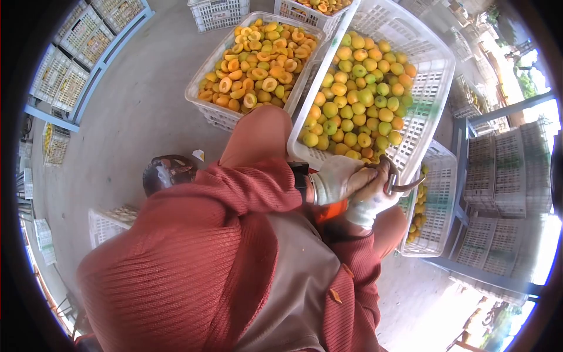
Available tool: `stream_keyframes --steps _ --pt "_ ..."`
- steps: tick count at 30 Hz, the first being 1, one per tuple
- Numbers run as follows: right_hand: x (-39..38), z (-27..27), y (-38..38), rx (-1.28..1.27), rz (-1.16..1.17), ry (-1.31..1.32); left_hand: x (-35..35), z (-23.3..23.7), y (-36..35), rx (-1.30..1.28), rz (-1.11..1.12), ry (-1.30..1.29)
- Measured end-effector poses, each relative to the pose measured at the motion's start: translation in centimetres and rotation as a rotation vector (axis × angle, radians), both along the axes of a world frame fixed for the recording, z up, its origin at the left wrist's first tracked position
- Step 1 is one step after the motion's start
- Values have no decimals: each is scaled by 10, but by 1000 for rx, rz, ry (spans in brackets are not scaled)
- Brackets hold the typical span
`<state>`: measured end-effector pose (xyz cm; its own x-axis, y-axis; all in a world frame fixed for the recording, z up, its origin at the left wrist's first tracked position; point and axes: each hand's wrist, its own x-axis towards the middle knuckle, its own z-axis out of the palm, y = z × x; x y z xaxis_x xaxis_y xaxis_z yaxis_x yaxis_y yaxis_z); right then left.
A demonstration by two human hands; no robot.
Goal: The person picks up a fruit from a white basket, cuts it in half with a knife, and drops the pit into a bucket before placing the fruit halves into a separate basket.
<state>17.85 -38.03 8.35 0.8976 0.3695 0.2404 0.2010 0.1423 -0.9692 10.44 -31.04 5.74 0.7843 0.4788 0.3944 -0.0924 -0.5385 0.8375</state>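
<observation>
My left hand (339, 178), in a white glove with bare fingers, is closed and pressed against my right hand at the near edge of a crate. What its fingers hold, if anything, is hidden. My right hand (370, 198), also in a white glove, is closed on a small curved-handled metal tool (410, 186), with a brown handle and a silver metal part; its full shape is partly covered. Just beyond both hands, whole yellow-orange and green apricots (366, 97) fill much of a tilted white plastic crate (433, 53).
Halved apricots (258, 64) heap a second white crate (193, 94) to the left. Another crate (440, 205) with whole fruit stands right of my knee. Stacked crates (495, 170) and blue metal frames (111, 58) line the sides. A dark bag (167, 175) lies on the concrete floor.
</observation>
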Motion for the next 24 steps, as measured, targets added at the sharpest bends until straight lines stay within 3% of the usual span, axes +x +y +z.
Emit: stream_keyframes --steps 1,5,6,7,8,11,12,14,16,18,21,22,24 --pt "1 0 1 2 0 0 3 -7 0 95 3 8" --pt "8 -5 -1 -16 -30 -314 17 -27 -17 74 148 -28" --pt "11 -6 -1 -31 -5 -417 21 -26 -16 -153 116 25" --pt "13 -8 0 17 36 -330 23 -25 -17 -381 76 80" --pt "14 -9 -1 13 27 -329 23 -26 -18 -384 67 83" --pt "20 -10 -4 -53 123 -509 9 12 -15 -1533 -200 -82" --pt "22 -9 -4 -65 140 -725 5 15 -15 -1923 -292 -132" --pt "30 -7 -11 -119 243 -858 2 -8 -7 -1581 -365 124" --pt "31 -9 -4 -66 93 -825 6 0 -4 -1749 -252 194" --pt "23 8 -4 126 114 -15 2 9 7 -1752 -423 154" --pt "35 10 -13 124 150 175 0 7 16 -1814 -482 -16" --pt "36 10 -16 110 172 254 1 8 18 -1784 -250 92" --pt "28 2 -19 87 148 124 -2 13 11 -1787 -254 -15"
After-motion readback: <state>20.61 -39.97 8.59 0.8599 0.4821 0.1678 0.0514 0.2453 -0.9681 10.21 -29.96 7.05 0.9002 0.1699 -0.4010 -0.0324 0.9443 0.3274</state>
